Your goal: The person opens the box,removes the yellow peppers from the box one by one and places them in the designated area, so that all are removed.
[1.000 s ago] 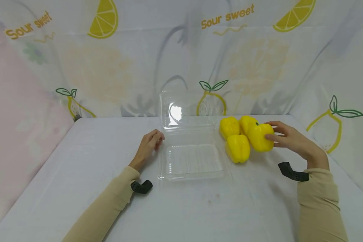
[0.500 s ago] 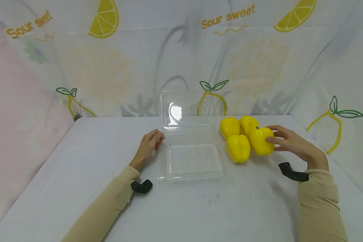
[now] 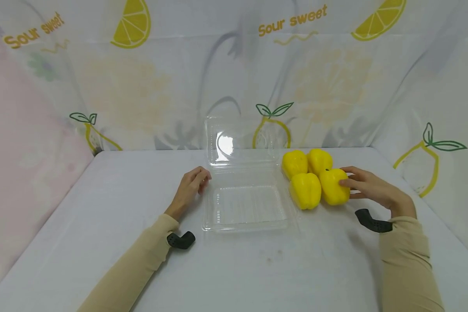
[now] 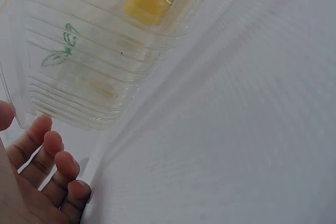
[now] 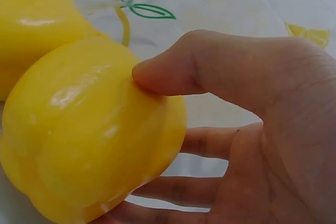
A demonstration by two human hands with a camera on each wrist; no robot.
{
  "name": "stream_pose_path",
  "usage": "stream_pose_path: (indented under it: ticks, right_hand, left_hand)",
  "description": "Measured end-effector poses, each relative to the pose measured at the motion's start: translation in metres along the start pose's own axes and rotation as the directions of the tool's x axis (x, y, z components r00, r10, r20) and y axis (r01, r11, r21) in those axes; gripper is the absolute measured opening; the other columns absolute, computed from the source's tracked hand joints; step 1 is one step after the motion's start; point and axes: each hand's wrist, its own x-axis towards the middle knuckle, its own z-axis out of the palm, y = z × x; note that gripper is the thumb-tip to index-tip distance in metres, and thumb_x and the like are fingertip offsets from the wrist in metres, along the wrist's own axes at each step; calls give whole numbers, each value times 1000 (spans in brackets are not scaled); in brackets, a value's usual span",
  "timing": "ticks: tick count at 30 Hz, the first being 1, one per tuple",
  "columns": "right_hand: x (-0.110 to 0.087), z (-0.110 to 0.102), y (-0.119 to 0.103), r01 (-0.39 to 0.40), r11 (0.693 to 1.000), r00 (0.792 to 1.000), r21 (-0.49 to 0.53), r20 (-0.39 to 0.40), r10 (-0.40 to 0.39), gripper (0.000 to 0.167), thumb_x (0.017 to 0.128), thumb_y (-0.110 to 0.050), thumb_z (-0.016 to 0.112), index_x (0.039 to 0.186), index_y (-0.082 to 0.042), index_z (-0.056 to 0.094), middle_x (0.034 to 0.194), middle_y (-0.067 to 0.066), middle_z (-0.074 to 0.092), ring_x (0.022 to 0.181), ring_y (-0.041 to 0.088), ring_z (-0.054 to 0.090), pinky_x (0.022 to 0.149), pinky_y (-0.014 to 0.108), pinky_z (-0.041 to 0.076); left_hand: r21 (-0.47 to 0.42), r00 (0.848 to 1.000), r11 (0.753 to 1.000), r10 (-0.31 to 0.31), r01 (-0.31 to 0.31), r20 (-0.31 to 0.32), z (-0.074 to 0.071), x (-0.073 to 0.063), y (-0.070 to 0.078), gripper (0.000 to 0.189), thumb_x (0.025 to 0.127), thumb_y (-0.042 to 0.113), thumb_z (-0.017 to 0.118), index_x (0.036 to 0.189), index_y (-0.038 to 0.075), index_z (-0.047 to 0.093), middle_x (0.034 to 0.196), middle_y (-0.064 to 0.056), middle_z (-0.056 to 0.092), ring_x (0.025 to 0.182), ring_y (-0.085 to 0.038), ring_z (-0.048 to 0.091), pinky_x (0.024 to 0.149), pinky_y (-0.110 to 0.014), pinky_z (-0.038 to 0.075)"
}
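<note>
In the head view, my right hand holds a yellow bell pepper at the right front of a tight group. The right wrist view shows the thumb pressed on the near side of this pepper, the other fingers reaching behind and under it. A clear plastic clamshell box stands with its lid raised at the back. My left hand is beside the box's left side, near the hinge, fingers loosely bent. From the left wrist, its fingertips appear right at the box's corner.
Three more yellow bell peppers, one at back left, one at back right and one at front left, sit close by the box's right side. A white cloth covers the table. A lemon-print curtain hangs behind.
My right hand has lowered the bell pepper toward the table, bringing it beside the front pepper of the group. The left hand and the box keep their places.
</note>
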Motion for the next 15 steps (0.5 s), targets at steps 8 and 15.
stream_pose_path:
  ticks: [8, 15]
  right_hand:
    - [4, 1, 7, -19, 999, 1000, 31, 23, 18, 66, 98, -36, 46, 147, -1, 18, 143, 28, 31, 120, 37, 47, 93, 44, 50]
    - [5, 2, 9, -5, 999, 999, 41, 36, 4, 67, 98, -36, 46, 147, 1, 18, 147, 27, 25, 128, 38, 37, 94, 47, 48]
  left_hand:
    - [-10, 1000, 1000, -19, 19, 14, -1, 0, 0, 30, 99, 17, 40, 89, 0, 62, 71, -9, 51, 57, -18, 49, 54, -25, 41]
    - [-17, 999, 1000, -18, 19, 44, -5, -5, 20, 29, 99, 11, 39, 90, -6, 61, 73, -22, 52, 61, -37, 49, 55, -29, 42]
